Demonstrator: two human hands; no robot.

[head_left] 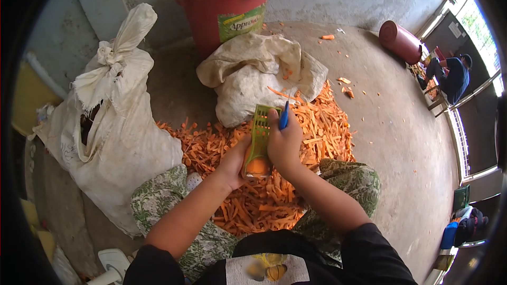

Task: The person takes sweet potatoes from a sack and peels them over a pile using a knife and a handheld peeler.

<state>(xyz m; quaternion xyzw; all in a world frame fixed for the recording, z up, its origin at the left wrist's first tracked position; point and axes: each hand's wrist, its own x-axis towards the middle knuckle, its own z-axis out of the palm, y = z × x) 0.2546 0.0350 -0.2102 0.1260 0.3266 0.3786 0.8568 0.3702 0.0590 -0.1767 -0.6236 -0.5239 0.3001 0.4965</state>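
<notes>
My left hand [235, 161] is closed round the left side of a green slotted plastic tray [260, 131]. At the tray's near end sits a rounded orange piece [258, 166], which looks like carrot. My right hand [284, 143] is closed on a tool with a blue handle [284, 115]; its working end is hidden. The right thumb lies along the tray's right edge. Under both hands, between my knees, a pile of orange carrot strips [322, 132] covers the floor.
A crumpled white sack [248, 87] lies beyond the pile, before a red bucket [206, 18]. A tied, bulging sack [121, 150] leans at my left. Loose carrot bits [328, 37] dot the concrete floor. Far right, a person [455, 80] sits near a tipped red barrel [400, 42].
</notes>
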